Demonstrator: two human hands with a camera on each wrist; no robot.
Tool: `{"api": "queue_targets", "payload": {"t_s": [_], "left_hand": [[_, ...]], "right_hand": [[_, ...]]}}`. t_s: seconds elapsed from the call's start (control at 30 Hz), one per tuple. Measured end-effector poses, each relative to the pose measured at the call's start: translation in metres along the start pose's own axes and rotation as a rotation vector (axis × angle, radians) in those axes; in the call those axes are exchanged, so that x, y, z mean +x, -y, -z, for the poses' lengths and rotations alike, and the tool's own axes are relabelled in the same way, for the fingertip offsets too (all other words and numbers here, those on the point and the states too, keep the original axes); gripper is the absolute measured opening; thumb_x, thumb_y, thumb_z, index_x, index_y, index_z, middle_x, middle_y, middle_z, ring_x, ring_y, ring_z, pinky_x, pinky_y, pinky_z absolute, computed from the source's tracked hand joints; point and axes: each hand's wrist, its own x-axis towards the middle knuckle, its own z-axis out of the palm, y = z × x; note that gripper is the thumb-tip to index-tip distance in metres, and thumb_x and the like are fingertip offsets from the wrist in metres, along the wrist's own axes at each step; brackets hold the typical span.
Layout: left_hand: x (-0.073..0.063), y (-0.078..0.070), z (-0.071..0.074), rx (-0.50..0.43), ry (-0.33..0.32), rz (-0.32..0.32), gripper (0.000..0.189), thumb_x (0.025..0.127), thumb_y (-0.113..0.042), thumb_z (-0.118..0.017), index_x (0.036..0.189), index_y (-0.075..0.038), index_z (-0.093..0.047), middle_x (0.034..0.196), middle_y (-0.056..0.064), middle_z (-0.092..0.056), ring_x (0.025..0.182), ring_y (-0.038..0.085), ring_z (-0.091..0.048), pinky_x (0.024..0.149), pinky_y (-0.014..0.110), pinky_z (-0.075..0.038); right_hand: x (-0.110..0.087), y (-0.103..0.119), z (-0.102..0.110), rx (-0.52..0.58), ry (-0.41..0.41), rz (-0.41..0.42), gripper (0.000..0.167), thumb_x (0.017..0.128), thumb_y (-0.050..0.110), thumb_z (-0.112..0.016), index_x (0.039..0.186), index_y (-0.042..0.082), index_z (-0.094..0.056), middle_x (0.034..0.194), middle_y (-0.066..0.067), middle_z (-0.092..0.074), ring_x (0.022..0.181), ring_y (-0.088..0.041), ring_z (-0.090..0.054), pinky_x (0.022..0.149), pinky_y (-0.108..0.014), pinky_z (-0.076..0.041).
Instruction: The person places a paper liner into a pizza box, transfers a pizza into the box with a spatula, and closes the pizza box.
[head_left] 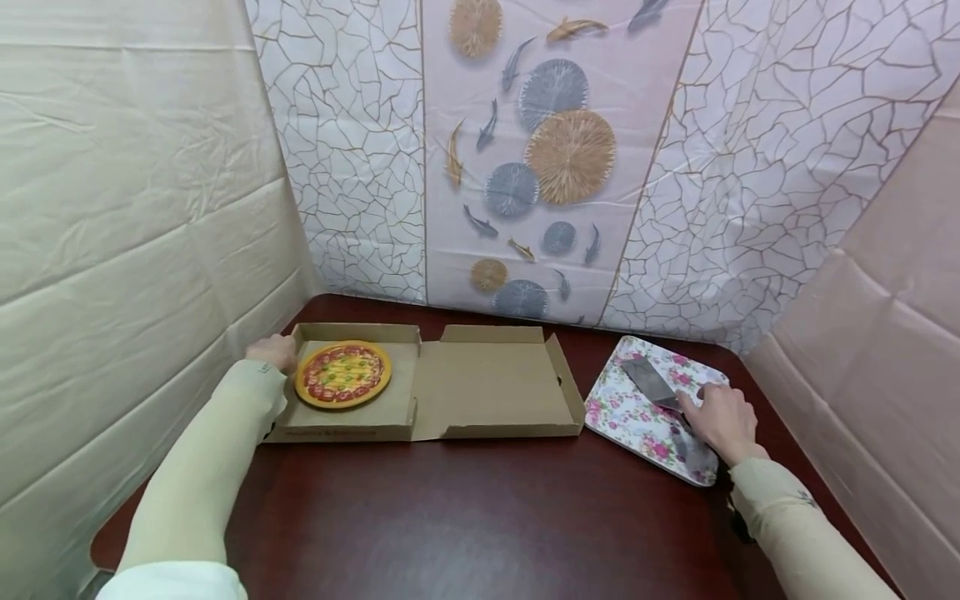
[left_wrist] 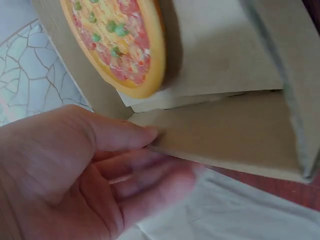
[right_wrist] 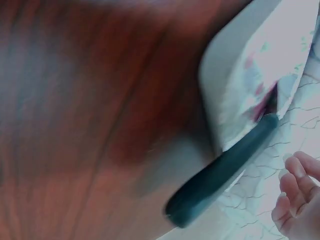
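Observation:
An open cardboard pizza box (head_left: pixel 487 383) lies flat, its lid folded out to the right. In its left half sits a round toy-like pizza (head_left: pixel 343 375) with an orange-yellow crust. My left hand (head_left: pixel 273 353) pinches the box's left side wall (left_wrist: pixel 225 142), thumb on the inner side and fingers under the outside. At the right, my right hand (head_left: pixel 723 421) hovers at a spatula (head_left: pixel 648 381) with a broad metal blade, fingers loosely bent. The spatula's dark green handle (right_wrist: pixel 220 172) shows apart from the fingers, jutting past the edge of a white flowered board (head_left: pixel 622 412).
A dark red-brown table (head_left: pixel 487 508) carries everything. Pale fabric walls stand close at the left (head_left: pixel 150 250) and right, and a patterned cloth (head_left: pixel 360 167) hangs along the back edge. The board lies just right of the box lid.

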Motion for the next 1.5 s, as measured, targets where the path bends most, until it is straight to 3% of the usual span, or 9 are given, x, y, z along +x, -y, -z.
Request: {"api": "queue_targets", "payload": {"t_s": [0.23, 0.5, 0.7, 0.93, 1.1, 1.23, 1.3, 1.37, 1.5], "left_hand": [[0.015, -0.037, 0.013, 0.127, -0.1, 0.001, 0.033, 0.097, -0.011, -0.046, 0.124, 0.005, -0.055, 0.117, 0.029, -0.059, 0.102, 0.044, -0.06, 0.072, 0.052, -0.052], [0.036, -0.103, 0.027, 0.136, -0.212, -0.206, 0.022, 0.092, -0.006, -0.054, 0.111, 0.001, -0.064, 0.113, 0.023, -0.063, 0.102, 0.038, -0.063, 0.083, 0.053, -0.052], [0.049, -0.15, 0.023, 0.133, -0.19, -0.357, 0.022, 0.095, -0.006, -0.048, 0.113, -0.001, -0.06, 0.118, 0.022, -0.063, 0.112, 0.037, -0.06, 0.091, 0.051, -0.05], [0.055, -0.192, 0.016, 0.057, -0.068, -0.419, 0.037, 0.097, -0.021, -0.055, 0.131, -0.008, -0.051, 0.132, 0.019, -0.056, 0.121, 0.034, -0.055, 0.095, 0.049, -0.048], [0.058, -0.214, 0.009, -0.002, -0.011, -0.436, 0.009, 0.099, -0.016, -0.049, 0.1, -0.01, -0.055, 0.093, 0.006, -0.057, 0.083, 0.02, -0.053, 0.07, 0.034, -0.042], [0.059, -0.228, 0.003, -0.026, 0.01, -0.432, 0.016, 0.096, -0.009, -0.048, 0.08, -0.011, -0.045, 0.079, 0.002, -0.043, 0.073, 0.016, -0.042, 0.064, 0.032, -0.033], [0.058, -0.233, 0.001, -0.028, 0.013, -0.423, 0.014, 0.094, -0.01, -0.051, 0.08, -0.01, -0.047, 0.09, 0.006, -0.053, 0.081, 0.017, -0.049, 0.069, 0.034, -0.037], [0.057, -0.238, -0.002, -0.033, 0.029, -0.419, 0.006, 0.093, -0.009, -0.054, 0.087, -0.009, -0.054, 0.122, 0.012, -0.057, 0.102, 0.021, -0.055, 0.079, 0.039, -0.043], [0.057, -0.241, -0.009, -0.071, 0.074, -0.402, 0.035, 0.094, -0.005, -0.052, 0.128, -0.007, -0.055, 0.161, 0.013, -0.02, 0.145, 0.027, -0.03, 0.11, 0.046, -0.035]], "right_hand": [[0.005, 0.019, 0.01, 0.074, 0.069, -0.053, 0.039, 0.096, 0.035, -0.048, 0.081, 0.002, -0.06, 0.081, -0.021, -0.065, 0.066, -0.031, -0.059, 0.049, -0.04, -0.04], [0.006, 0.043, 0.01, 0.095, 0.196, -0.045, 0.047, 0.096, 0.037, -0.044, 0.056, 0.012, -0.048, 0.054, -0.005, -0.052, 0.05, -0.02, -0.049, 0.046, -0.033, -0.034], [0.007, 0.062, 0.003, 0.134, 0.318, -0.025, 0.05, 0.095, 0.037, -0.047, 0.049, 0.017, -0.041, 0.048, 0.003, -0.048, 0.045, -0.014, -0.044, 0.044, -0.03, -0.033], [0.006, 0.092, -0.002, 0.153, 0.437, -0.052, 0.052, 0.097, 0.041, -0.047, 0.062, 0.007, -0.065, 0.059, -0.009, -0.067, 0.049, -0.019, -0.058, 0.047, -0.031, -0.041], [0.003, 0.114, -0.005, 0.267, 0.511, -0.029, 0.058, 0.098, 0.041, -0.046, 0.064, 0.0, -0.067, 0.053, -0.011, -0.066, 0.042, -0.018, -0.059, 0.043, -0.027, -0.044], [-0.002, 0.129, -0.006, 0.379, 0.596, -0.048, 0.064, 0.099, 0.043, -0.046, 0.059, -0.003, -0.066, 0.05, -0.014, -0.065, 0.036, -0.016, -0.055, 0.039, -0.025, -0.04], [-0.005, 0.135, -0.006, 0.422, 0.647, -0.071, 0.065, 0.099, 0.043, -0.045, 0.061, -0.005, -0.067, 0.051, -0.016, -0.065, 0.034, -0.014, -0.053, 0.037, -0.024, -0.039], [-0.008, 0.141, -0.008, 0.439, 0.695, -0.107, 0.066, 0.099, 0.043, -0.045, 0.062, -0.006, -0.068, 0.053, -0.016, -0.066, 0.033, -0.012, -0.052, 0.036, -0.024, -0.038], [-0.014, 0.152, -0.012, 0.442, 0.751, -0.145, 0.061, 0.1, 0.041, -0.045, 0.067, -0.005, -0.069, 0.055, -0.014, -0.067, 0.035, -0.012, -0.05, 0.037, -0.024, -0.037]]}}
